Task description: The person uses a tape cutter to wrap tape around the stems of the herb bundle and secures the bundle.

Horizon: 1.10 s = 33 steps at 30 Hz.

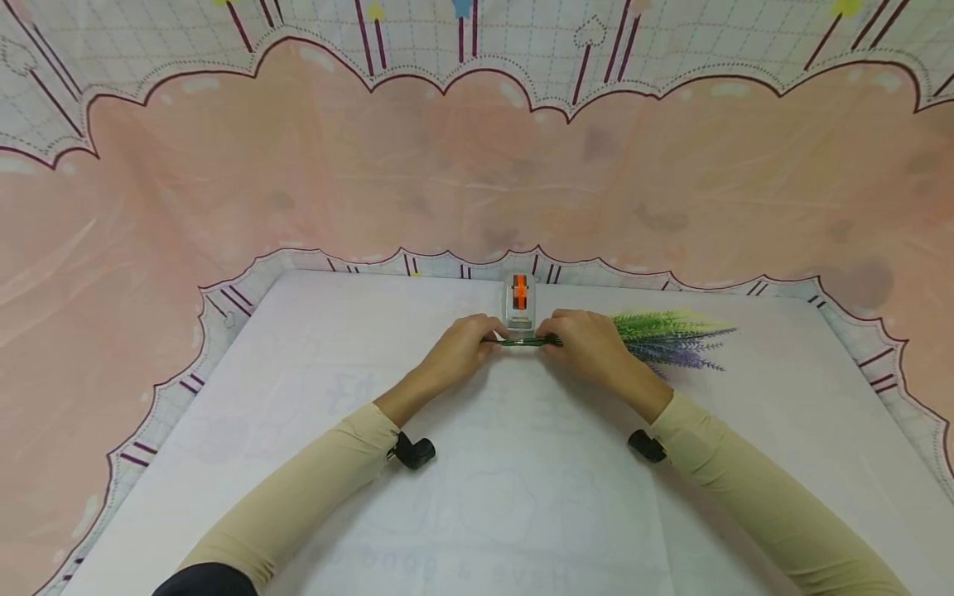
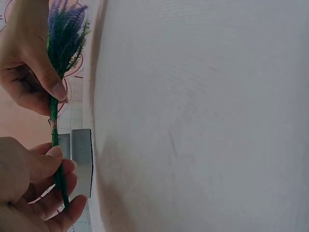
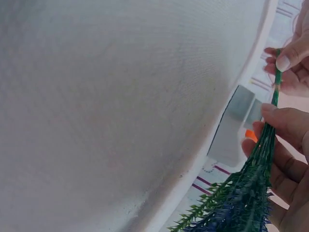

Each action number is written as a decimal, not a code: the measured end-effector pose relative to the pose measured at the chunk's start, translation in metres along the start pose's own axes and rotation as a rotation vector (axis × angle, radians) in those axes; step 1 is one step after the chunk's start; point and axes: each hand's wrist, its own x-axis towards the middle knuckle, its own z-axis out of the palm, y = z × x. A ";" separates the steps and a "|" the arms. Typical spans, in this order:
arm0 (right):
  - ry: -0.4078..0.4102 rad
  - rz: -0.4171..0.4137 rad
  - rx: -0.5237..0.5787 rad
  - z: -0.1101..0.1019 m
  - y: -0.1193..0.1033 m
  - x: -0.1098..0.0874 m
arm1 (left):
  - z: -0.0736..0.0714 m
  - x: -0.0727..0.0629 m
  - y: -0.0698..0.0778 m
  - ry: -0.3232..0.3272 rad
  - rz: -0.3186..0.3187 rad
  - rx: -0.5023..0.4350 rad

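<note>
A bunch of artificial lavender (image 1: 674, 338), with purple and yellow-green sprigs, lies sideways between the two hands, its flower heads to the right. The left hand (image 1: 462, 352) pinches the stem ends between thumb and fingers. Closer to the flowers, the right hand (image 1: 589, 349) grips the same green stems (image 3: 268, 133). A short stretch of stem shows between the hands, with a narrow pale band (image 2: 54, 124) around it. Just behind this stretch stands a clear tape dispenser (image 1: 519, 316) with an orange wheel.
A white sheet (image 1: 477, 463) covers the table, with faint lettering showing through. Beyond its far edge hangs a pink patterned cloth (image 1: 447, 182). Black wrist cameras (image 1: 414, 451) sit under both beige sleeves (image 1: 313, 480).
</note>
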 end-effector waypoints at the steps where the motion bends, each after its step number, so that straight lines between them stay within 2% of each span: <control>1: 0.001 -0.002 0.002 0.000 0.000 0.000 | 0.000 0.000 0.000 -0.001 -0.002 -0.001; 8: -0.004 -0.009 0.022 -0.001 0.001 0.000 | 0.001 0.002 -0.002 0.009 0.014 0.021; 19: -0.001 -0.003 0.023 0.001 0.001 0.001 | 0.001 0.005 0.000 0.024 0.001 0.032; 25: 0.032 -0.034 0.015 0.004 0.002 0.000 | 0.002 0.006 -0.002 0.032 -0.013 -0.007; 33: 0.015 -0.022 0.010 0.002 0.001 0.003 | 0.002 0.009 -0.002 0.043 -0.006 0.004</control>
